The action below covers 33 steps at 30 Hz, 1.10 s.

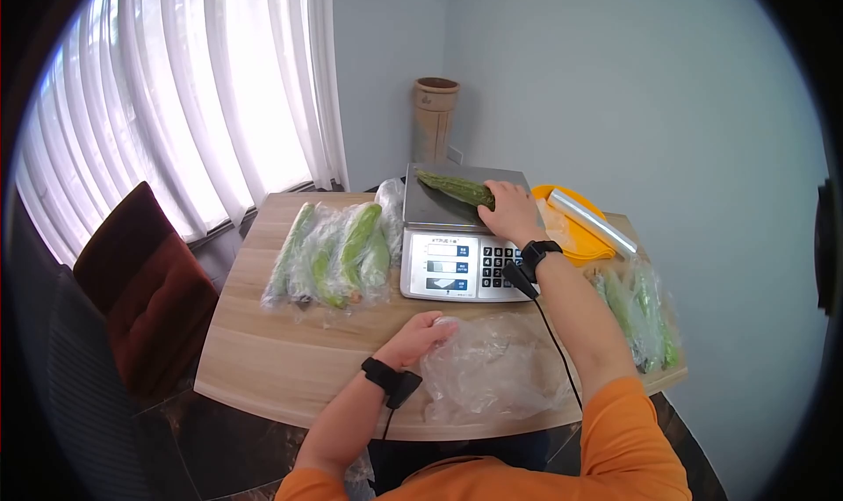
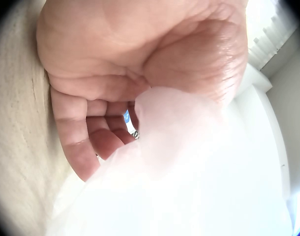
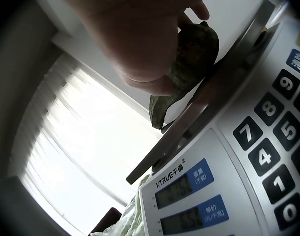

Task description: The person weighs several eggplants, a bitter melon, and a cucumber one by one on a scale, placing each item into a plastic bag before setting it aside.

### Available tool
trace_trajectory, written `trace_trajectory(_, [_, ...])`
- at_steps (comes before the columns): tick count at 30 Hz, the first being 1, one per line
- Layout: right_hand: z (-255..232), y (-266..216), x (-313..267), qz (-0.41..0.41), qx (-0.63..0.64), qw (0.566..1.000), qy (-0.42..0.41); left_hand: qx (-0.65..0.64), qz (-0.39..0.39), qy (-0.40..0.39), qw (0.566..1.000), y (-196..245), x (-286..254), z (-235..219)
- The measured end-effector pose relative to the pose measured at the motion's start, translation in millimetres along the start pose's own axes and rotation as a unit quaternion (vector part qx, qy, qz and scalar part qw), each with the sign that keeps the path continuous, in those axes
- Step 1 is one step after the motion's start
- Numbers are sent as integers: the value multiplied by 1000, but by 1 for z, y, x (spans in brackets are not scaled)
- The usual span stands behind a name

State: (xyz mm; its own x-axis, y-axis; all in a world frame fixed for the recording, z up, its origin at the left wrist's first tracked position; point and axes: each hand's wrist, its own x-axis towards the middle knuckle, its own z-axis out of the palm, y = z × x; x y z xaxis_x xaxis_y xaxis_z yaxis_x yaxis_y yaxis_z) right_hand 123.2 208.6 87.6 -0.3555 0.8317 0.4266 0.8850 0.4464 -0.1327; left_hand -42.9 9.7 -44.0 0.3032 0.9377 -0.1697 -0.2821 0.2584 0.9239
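Observation:
At the scale's metal plate (image 1: 421,204), my right hand (image 1: 509,209) grips the near end of a long dark green gourd (image 1: 452,186) with rough skin. The gourd's other end points to the far left of the plate. From the right wrist, the gourd (image 3: 196,51) appears close over the plate's edge, partly hidden by the hand (image 3: 135,44). Below the scale (image 1: 417,283), my left hand (image 1: 413,338) pinches the edge of a clear plastic bag (image 1: 492,369) between thumb and fingers. The filmy bag (image 2: 169,132) covers part of the left wrist view, beside the curled fingers (image 2: 74,142).
Several bagged green vegetables (image 1: 356,246) lie left of the scale, and more bagged greens (image 1: 637,312) lie at the table's right edge. An orange basin (image 1: 587,253) with a roll of plastic film (image 1: 593,222) across it stands right of the scale. A red chair (image 1: 145,290) is at left.

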Motion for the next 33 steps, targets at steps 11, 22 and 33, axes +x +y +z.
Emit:
trace_trajectory(11, [1, 8, -11, -60, 59, 995, 59, 11, -2, 1, 1000, -11, 8, -11])
trace_trajectory(22, [-32, 51, -139, 149, 708, 690, -20, -166, 36, 38, 985, 8, -5, -4])
trace_trajectory(33, [-71, 141, -274, 215, 567, 784, -133, -390, 160, 100, 901, 28, -10, -34])
